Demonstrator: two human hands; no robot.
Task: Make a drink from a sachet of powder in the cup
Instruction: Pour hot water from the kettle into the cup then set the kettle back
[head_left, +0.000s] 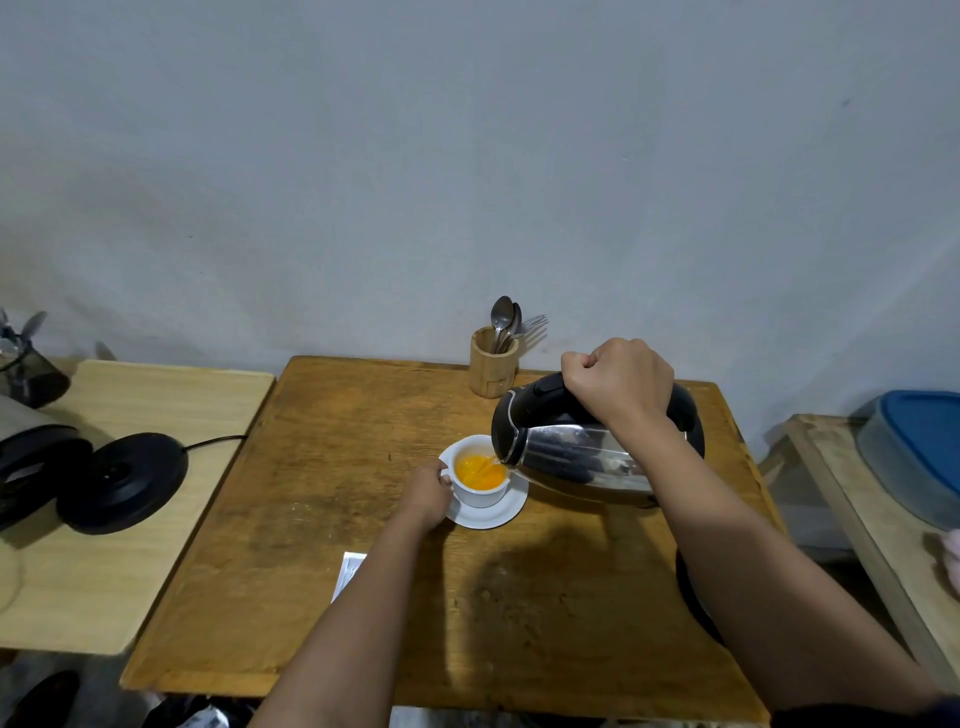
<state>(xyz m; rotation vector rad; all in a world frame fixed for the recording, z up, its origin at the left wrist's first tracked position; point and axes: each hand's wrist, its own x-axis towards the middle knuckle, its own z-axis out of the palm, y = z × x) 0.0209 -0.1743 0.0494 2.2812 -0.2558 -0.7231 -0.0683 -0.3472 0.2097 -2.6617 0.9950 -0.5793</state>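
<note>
A white cup (480, 493) stands on a white saucer (501, 512) in the middle of the wooden table (322, 467). Orange liquid (479, 473) fills part of the cup. My left hand (428, 493) grips the cup's handle on its left side. My right hand (621, 382) is closed around the black handle of a steel kettle (571, 457), which is tilted left with its spout over the cup's rim; a thin stream of water runs into the cup. A white sachet (349, 574) lies on the table, partly hidden under my left forearm.
A wooden holder (492, 364) with spoons and a fork stands at the table's back edge. On a lighter table to the left sit a black kettle base (122, 483) and its cord. A blue-lidded container (914, 457) rests on a surface to the right.
</note>
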